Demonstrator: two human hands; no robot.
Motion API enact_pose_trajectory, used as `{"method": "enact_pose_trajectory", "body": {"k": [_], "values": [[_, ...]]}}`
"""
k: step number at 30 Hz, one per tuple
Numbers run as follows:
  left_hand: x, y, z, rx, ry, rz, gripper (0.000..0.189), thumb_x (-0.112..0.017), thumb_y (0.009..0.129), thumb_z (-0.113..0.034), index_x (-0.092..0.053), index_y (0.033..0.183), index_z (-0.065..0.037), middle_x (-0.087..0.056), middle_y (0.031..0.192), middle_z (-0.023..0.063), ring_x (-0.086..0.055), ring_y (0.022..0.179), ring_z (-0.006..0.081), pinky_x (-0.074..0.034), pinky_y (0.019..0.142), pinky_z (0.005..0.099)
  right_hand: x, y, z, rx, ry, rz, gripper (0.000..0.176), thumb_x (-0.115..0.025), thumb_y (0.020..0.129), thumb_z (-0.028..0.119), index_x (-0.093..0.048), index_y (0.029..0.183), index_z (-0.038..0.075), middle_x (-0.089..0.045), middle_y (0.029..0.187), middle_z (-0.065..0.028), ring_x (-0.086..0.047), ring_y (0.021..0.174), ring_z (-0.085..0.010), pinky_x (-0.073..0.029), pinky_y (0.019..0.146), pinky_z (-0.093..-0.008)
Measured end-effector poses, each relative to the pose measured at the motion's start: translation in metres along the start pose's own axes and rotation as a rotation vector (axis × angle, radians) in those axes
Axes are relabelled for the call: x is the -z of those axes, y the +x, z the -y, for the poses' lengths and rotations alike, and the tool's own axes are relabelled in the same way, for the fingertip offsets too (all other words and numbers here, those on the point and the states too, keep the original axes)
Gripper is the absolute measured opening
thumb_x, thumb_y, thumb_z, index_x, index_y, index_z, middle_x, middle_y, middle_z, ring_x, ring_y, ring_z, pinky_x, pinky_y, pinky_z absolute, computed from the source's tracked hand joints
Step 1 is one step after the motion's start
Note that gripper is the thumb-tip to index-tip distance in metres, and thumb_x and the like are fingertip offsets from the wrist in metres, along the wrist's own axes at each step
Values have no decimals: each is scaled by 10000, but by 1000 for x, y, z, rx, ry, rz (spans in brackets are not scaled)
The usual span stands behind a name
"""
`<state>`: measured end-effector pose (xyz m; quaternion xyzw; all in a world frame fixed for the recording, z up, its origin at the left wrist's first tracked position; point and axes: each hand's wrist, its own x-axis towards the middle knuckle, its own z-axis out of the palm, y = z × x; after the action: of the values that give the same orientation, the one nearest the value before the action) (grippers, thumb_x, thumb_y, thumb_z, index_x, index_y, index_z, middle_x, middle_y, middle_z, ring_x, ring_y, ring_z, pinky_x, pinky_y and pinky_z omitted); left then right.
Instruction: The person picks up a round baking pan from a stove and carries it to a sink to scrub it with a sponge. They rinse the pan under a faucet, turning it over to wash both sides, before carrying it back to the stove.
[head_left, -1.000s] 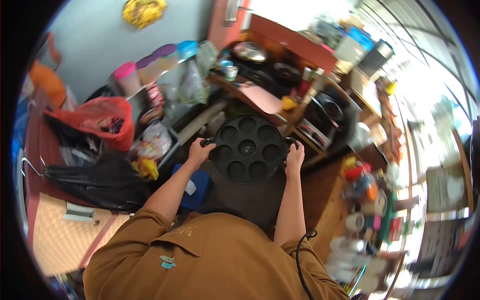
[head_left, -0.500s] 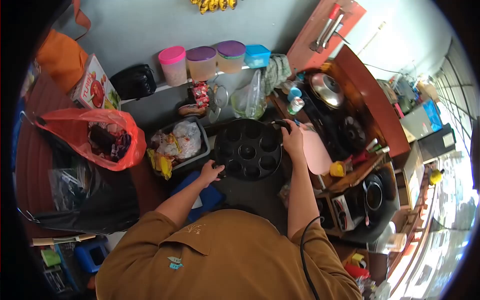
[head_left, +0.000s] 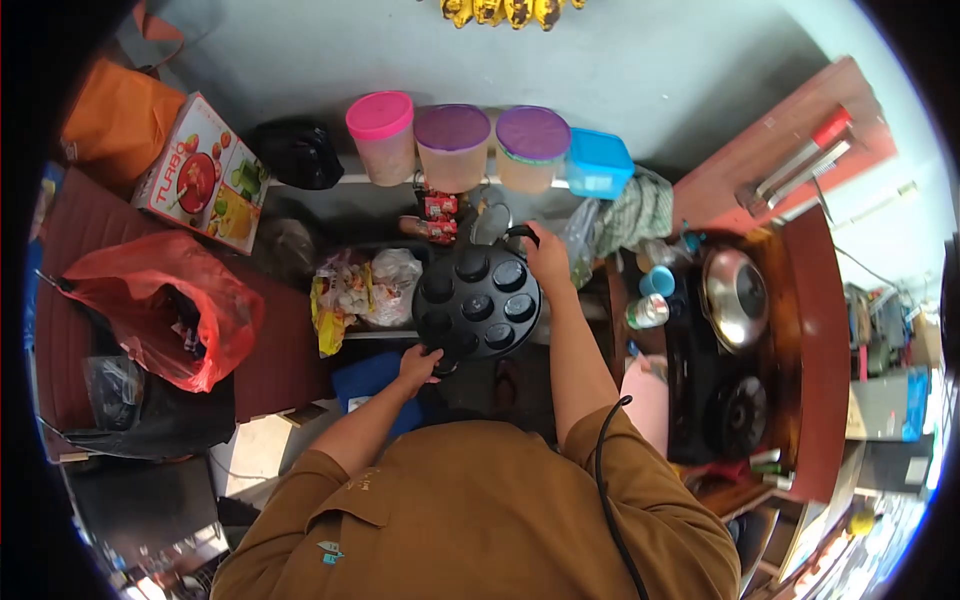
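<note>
A round black cake mould pan [head_left: 478, 306] with several round hollows is held up in front of my body by both hands. My left hand [head_left: 421, 368] grips a small handle at its lower left edge. Closed around the other handle at the upper right is my right hand [head_left: 547, 257]. Behind the pan, to the left, sits a grey bin [head_left: 386, 334] with plastic bags and a yellow packet [head_left: 328, 315]. A metal strainer [head_left: 491, 223] hangs just beyond the pan's far edge.
A red plastic bag [head_left: 215, 325] stands at left. Lidded tubs [head_left: 453, 150] line a wall shelf. To the right are a stove [head_left: 695, 390], a lidded metal pot [head_left: 735, 300], a blue cup [head_left: 657, 281] and a pink board [head_left: 645, 400]. A blue container [head_left: 365, 380] is below.
My view has turned to the right. The pan has shifted slightly left and tilted, its right-hand handle now higher, with both hands still on it.
</note>
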<state>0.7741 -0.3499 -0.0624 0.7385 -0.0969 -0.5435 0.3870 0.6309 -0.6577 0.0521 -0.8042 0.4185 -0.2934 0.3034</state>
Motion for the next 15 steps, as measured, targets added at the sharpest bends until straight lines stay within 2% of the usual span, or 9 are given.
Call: {"method": "enact_pose_trajectory", "body": {"k": [6,7,11,13,14,15], "values": [[-55,49,-3,170,-178,-92,263,-676,905,-220,-633,1074,-23,-617,889,53,-624,819,162,-607,603,330,-41,63,-50,81,73,124,297,-659,877,177,-659,1164,100,-681,1037,-204,-631,955,-422,-496,820,-486],[-63,58,-1,180,-207,-85,240,-667,915,-218,-617,1065,-38,-614,921,56,-623,848,163,-608,642,329,-45,72,-52,95,99,145,305,-676,873,181,-656,1163,87,-679,1054,-202,-631,959,-416,-496,820,-486],[-92,93,7,261,-326,-90,241,-659,928,-223,-598,1074,-41,-607,965,65,-623,881,170,-608,692,328,-63,95,-64,-11,167,267,326,-702,862,186,-653,1164,73,-675,1061,-205,-620,971,-422,-492,809,-492],[-104,109,11,277,-397,-113,247,-654,939,-224,-577,1072,-31,-602,1004,77,-624,902,183,-606,734,320,-75,101,-75,63,152,213,350,-734,851,206,-666,1170,78,-676,1010,-219,-641,861,-389,-510,721,-419],[-108,117,14,287,-404,-120,247,-654,939,-224,-577,1072,-31,-602,1004,77,-624,902,183,-606,734,320,-83,104,-81,61,154,227,350,-734,851,206,-666,1170,78,-676,1010,-219,-641,861,-389,-510,721,-419],[-111,125,17,264,-422,-125,248,-650,943,-220,-549,1053,-21,-600,1003,87,-631,888,193,-611,745,336,-91,106,-87,156,183,127,352,-750,837,187,-667,1154,60,-681,996,-210,-640,844,-382,-507,716,-416]]}}
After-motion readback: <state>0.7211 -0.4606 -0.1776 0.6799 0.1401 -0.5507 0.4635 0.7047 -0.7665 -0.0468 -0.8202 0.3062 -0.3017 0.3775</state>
